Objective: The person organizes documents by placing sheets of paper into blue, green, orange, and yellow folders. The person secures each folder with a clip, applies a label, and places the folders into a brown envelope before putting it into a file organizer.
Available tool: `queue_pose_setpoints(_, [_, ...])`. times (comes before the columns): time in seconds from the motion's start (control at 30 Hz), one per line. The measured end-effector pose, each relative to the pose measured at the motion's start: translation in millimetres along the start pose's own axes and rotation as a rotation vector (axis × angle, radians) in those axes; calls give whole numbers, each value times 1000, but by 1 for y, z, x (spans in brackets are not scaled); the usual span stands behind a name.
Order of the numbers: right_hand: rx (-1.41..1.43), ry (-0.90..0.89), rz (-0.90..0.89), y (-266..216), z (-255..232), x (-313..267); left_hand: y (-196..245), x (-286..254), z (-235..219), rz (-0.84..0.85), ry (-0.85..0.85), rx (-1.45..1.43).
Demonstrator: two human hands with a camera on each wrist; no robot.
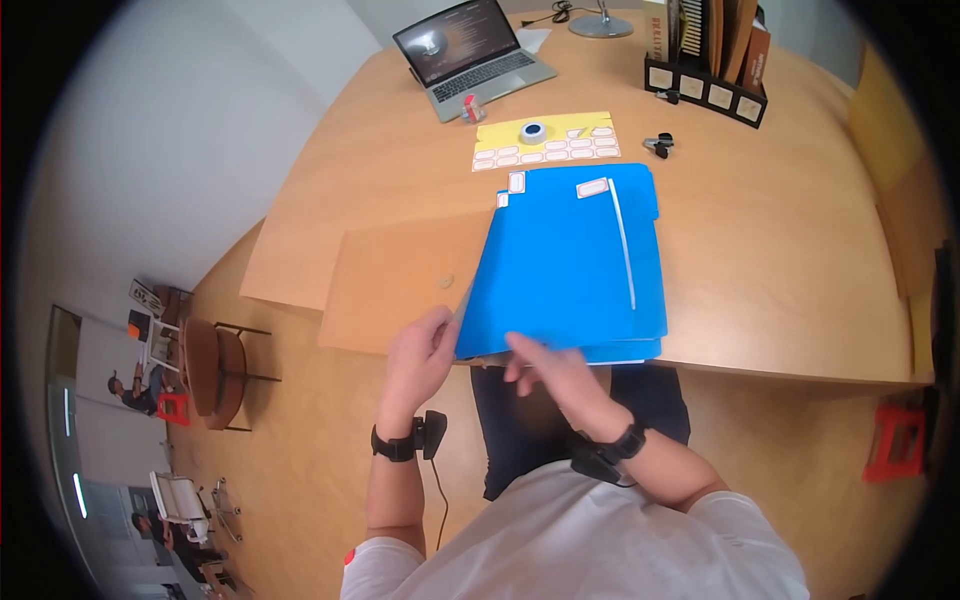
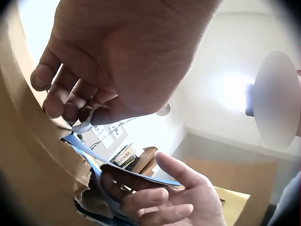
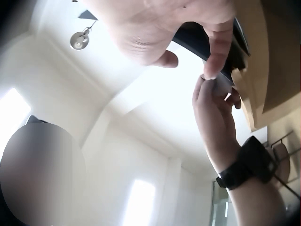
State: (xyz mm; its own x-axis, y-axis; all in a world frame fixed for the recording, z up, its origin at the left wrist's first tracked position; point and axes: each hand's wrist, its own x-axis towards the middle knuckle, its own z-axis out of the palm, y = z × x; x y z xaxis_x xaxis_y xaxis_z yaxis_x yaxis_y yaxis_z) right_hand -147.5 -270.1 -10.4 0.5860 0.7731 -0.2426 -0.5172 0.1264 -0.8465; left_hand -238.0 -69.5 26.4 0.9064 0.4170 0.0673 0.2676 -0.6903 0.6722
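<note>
A blue file folder (image 1: 560,270) lies at the table's front edge, with small white labels and a white slide strip on it. Its left side overlaps a brown paper folder (image 1: 400,270) with a round button. My left hand (image 1: 420,360) pinches the brown folder's lifted edge near its lower right corner; a pale crumpled bit shows by its thumb in the left wrist view. Just right of it, my right hand (image 1: 565,385) touches the blue folder's near edge, one finger over the top and others below. Its thumb (image 3: 164,59) stands apart from the fingers in the right wrist view.
Behind the folders lie a yellow folder (image 1: 495,132) with a label sheet, a round white-and-dark item (image 1: 533,132) and a black clip (image 1: 660,146). Farther back stand a laptop (image 1: 480,65), a lamp base (image 1: 600,25) and a book rack (image 1: 705,90). A red stool (image 1: 893,445) stands right.
</note>
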Motion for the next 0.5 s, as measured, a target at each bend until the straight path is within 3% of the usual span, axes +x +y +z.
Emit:
queue_pose_setpoints(0.13, [260,203,-219,-1,-36,-17,-3,-1,3,-7,-9,-65])
queue_pose_setpoints(0.23, [254,230,-273,-8,-55,-21,1,-1,4,5,-14,-91])
queue_pose_setpoints(0.33, [164,332,-256,-11,-38,-17,6,1,2,19,-23,-78])
queue_pose_setpoints(0.5, [101,182,-189,-3,-5,-2,15,2,0,45,-15,-5])
